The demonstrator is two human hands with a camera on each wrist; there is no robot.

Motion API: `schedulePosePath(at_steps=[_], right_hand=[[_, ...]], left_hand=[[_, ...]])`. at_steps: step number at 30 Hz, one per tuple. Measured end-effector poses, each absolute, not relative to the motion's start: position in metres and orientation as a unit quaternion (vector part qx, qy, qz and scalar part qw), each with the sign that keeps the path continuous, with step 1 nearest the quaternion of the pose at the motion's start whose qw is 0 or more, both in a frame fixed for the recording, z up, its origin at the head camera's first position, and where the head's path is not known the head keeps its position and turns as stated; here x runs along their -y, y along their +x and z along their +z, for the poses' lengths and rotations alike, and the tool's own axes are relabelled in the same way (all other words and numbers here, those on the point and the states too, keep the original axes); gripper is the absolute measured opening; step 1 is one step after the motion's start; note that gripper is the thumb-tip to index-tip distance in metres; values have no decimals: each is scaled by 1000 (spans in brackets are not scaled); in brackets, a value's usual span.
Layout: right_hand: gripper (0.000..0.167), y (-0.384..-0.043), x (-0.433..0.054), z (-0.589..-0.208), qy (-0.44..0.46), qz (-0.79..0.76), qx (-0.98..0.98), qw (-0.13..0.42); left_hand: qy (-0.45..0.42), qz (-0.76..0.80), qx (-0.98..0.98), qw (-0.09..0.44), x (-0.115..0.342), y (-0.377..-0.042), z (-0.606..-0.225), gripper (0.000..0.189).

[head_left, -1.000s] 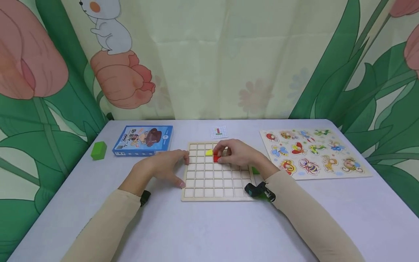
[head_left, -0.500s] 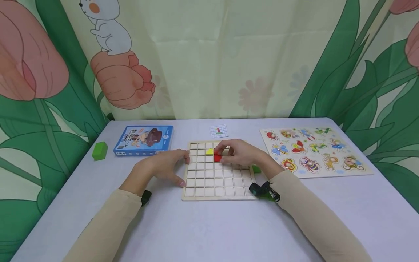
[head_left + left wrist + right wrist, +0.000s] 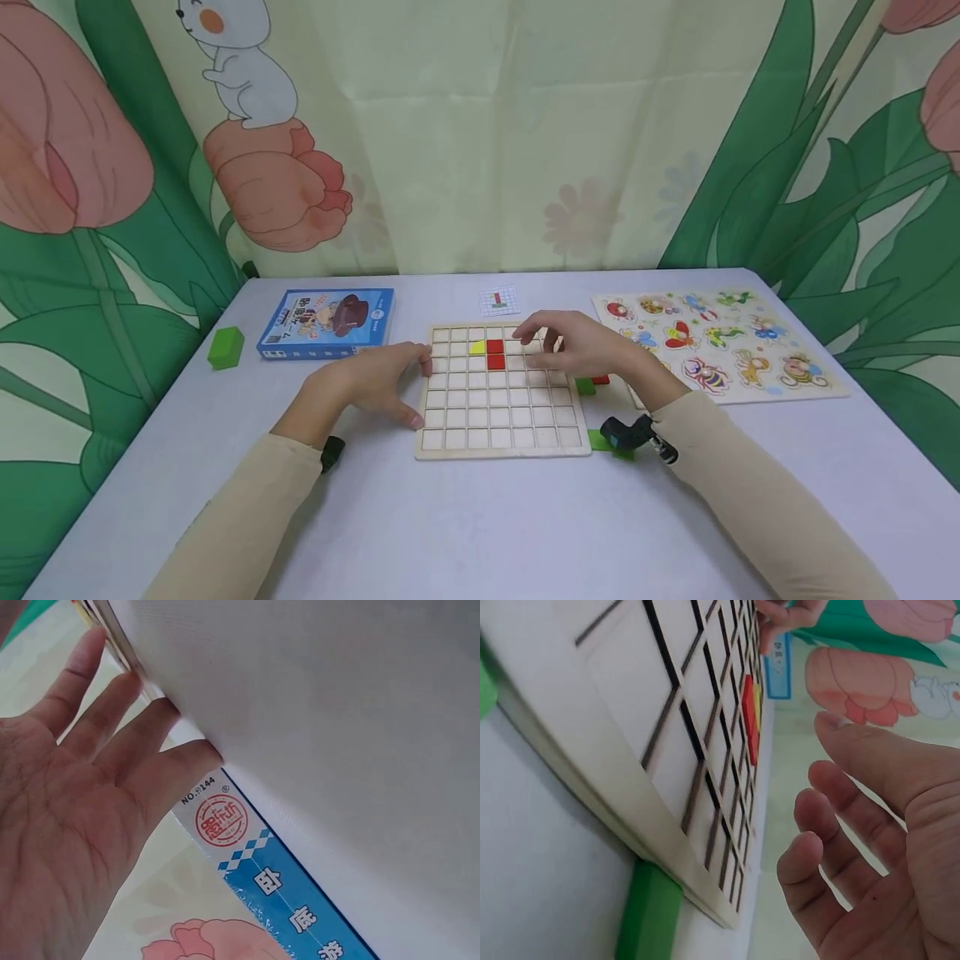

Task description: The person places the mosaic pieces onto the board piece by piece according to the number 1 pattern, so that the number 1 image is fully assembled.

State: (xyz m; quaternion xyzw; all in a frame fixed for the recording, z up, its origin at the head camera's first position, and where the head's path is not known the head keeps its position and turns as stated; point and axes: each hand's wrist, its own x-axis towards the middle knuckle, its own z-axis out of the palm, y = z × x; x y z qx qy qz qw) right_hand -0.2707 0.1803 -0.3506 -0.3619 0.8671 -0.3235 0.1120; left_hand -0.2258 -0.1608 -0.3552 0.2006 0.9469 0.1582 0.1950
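Observation:
A wooden grid board (image 3: 502, 450) lies flat at the middle of the table. Two red squares (image 3: 496, 362) sit one below the other in its upper cells, with a yellow square (image 3: 477, 348) left of the upper one. My left hand (image 3: 378, 379) rests at the board's left edge, fingers and thumb spread along it; its palm fills the left of the left wrist view. Over the board's upper right hovers my right hand (image 3: 573, 343), fingers loosely bent with nothing between them. In the right wrist view, its thumb and fingertips (image 3: 806, 847) stand apart.
A blue box (image 3: 326, 323) and a green block (image 3: 226, 347) lie at the left. Behind the board is a small grid card (image 3: 498, 301). Green pieces (image 3: 600, 440) lie along the board's right edge, beside an insect puzzle board (image 3: 735, 342).
My right hand has let go of the upper red square and moved right, uncovering both red squares and a red piece beyond the board's right edge. The left hand has stayed put.

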Motion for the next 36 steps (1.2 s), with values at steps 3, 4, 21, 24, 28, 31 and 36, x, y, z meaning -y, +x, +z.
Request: schedulePosePath(at_steps=[3, 4, 21, 24, 28, 31, 36], right_hand=[[42, -271, -185, -347, -365, -332, -864, 103], [42, -270, -187, -346, -365, -334, -863, 100], [39, -259, -221, -345, -335, -336, -874, 102], [40, -258, -228, -349, -326, -332, -879, 99], [40, -255, -237, -351, -317, -328, -885, 96], [40, -253, -243, -352, -314, -326, -887, 93], [39, -251, -252, -355, -314, -329, -887, 85]], left_hand=[[199, 158, -948, 194, 161, -225, -353, 71], [201, 160, -947, 194, 161, -225, -353, 71], [213, 155, -945, 194, 163, -228, -356, 69], [215, 157, -944, 193, 162, -228, -355, 69], [212, 162, -944, 195, 161, -227, -354, 69], [208, 163, -944, 196, 160, -227, -354, 69], [205, 157, -946, 194, 161, -226, -356, 69]])
